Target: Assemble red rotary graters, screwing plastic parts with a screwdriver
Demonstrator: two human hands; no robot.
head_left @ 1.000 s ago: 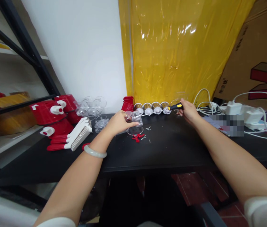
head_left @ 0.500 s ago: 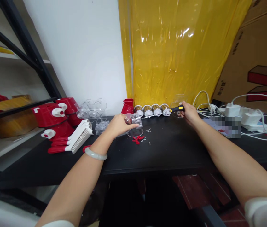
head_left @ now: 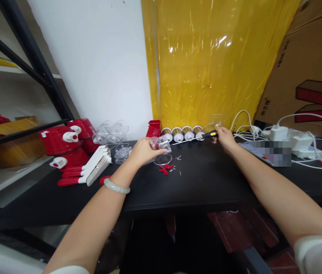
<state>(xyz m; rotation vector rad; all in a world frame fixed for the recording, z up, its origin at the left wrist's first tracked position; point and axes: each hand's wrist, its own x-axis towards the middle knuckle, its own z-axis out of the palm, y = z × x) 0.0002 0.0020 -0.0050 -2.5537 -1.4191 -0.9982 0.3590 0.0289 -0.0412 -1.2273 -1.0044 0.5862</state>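
My left hand [head_left: 145,151] is closed around a clear plastic part [head_left: 164,144], steadying it above the black table. In my right hand [head_left: 223,136] is a screwdriver [head_left: 210,134] with a black and yellow handle, held nearly level. Its long thin shaft points left, and the tip is at or close to the clear part; contact is too small to make out. Just below lie several small red pieces [head_left: 165,168] and some tiny metal pins or screws [head_left: 178,157]. Behind the shaft, several metal mesh drums [head_left: 188,133] with white ends stand in a row.
Red housings with white knobs [head_left: 61,146] and white-and-red handles [head_left: 96,165] occupy the table's left side. Clear plastic parts [head_left: 111,131] stand by the wall, near a red piece [head_left: 154,128]. On the right are white chargers [head_left: 279,133], tangled cables and a phone-like device [head_left: 259,152].
My right hand and the screwdriver have shifted slightly left and down, the handle now nearer the clear part. My left hand keeps its grip in about the same place.
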